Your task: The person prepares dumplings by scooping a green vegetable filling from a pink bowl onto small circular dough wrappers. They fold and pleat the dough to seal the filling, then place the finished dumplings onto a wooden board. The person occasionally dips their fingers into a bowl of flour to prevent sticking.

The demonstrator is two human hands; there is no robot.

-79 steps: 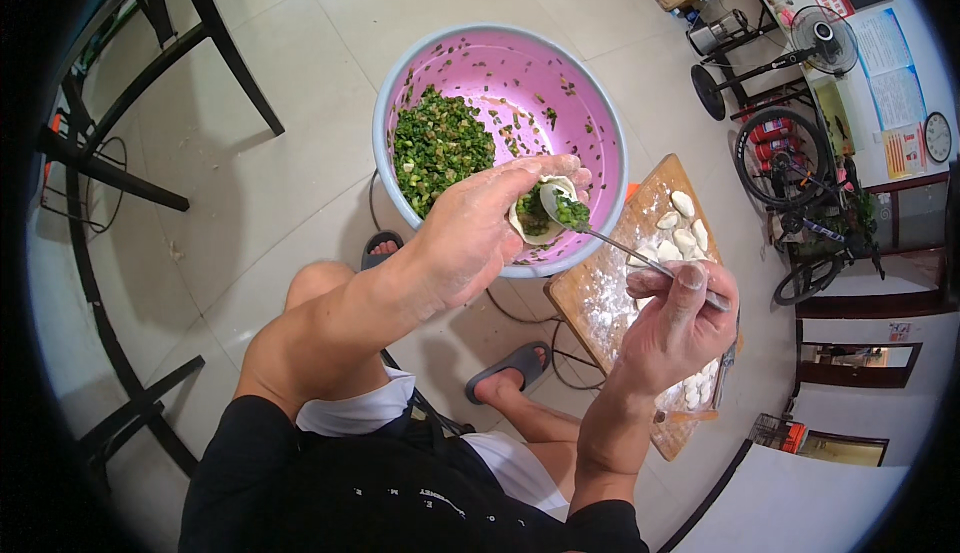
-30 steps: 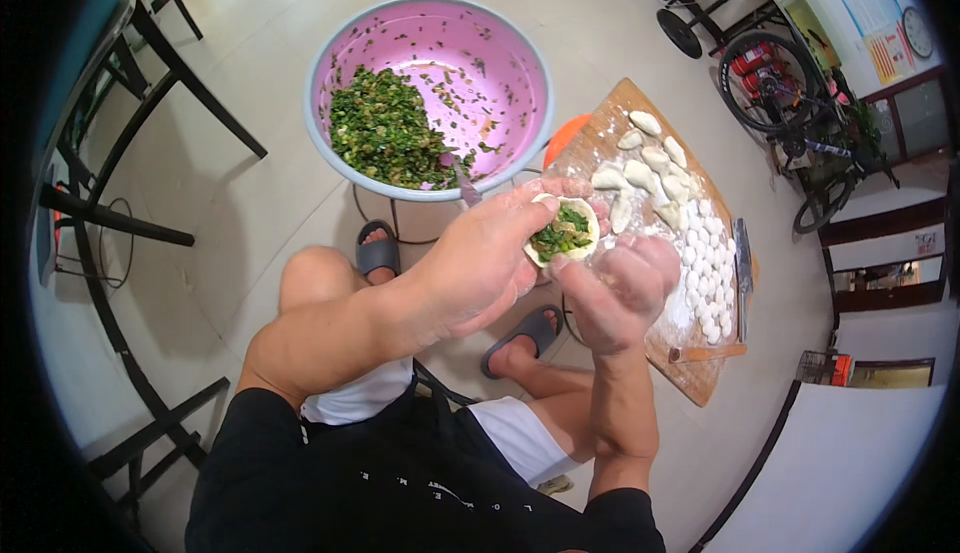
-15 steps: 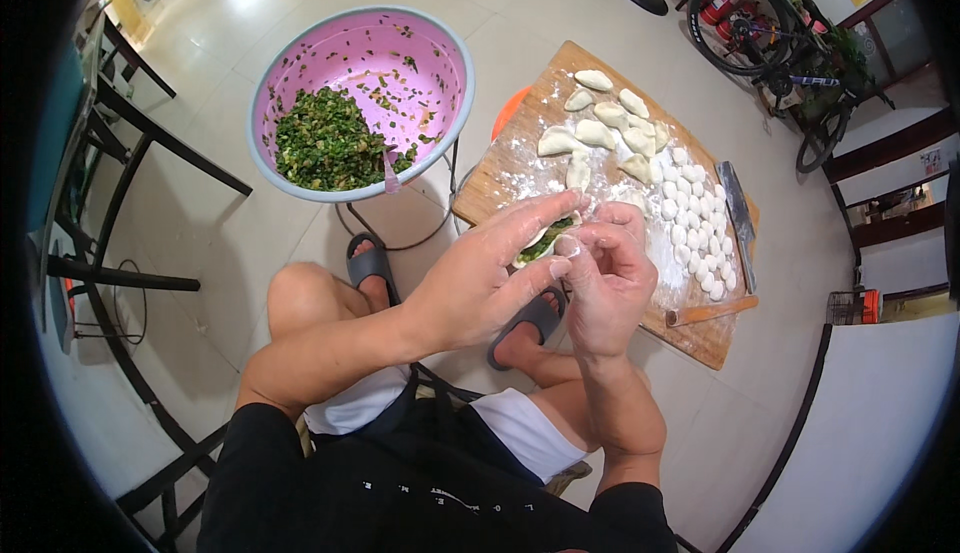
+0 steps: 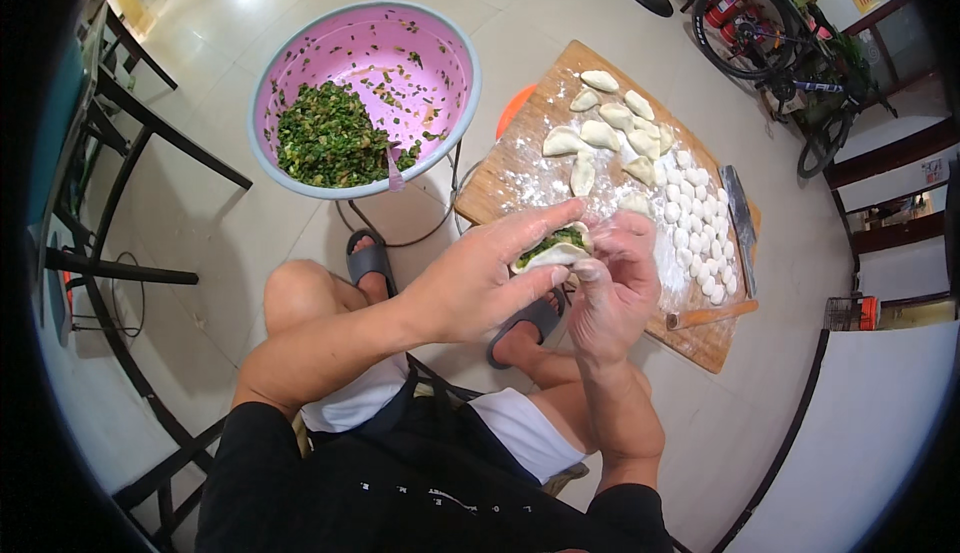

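Observation:
Between my two hands is a half-closed dumpling (image 4: 552, 252), its green filling showing through the gap in the dough. My left hand (image 4: 490, 268) cradles it, fingers along the far side and thumb along the near side. At its right end, the bent fingers and thumb of my right hand (image 4: 617, 278) pinch the dough edge; the fingertips are partly hidden. Beyond my hands lies a floured wooden board (image 4: 500, 168). It bears several finished dumplings (image 4: 600, 135) and many small round dough pieces (image 4: 697, 228). Flour coats my fingers.
A pink basin (image 4: 440, 73) with chopped green filling (image 4: 330, 138) and a spoon handle stands at the far left. On the board's right lie a broad knife (image 4: 738, 223) and a rolling pin (image 4: 712, 314). A bicycle (image 4: 745, 28) is at the far right, a black-legged table (image 4: 150, 123) at left.
The dumpling has turned a little between my hands, so more green filling and the near dough edge show. My right hand's fingers have shifted slightly along its right end.

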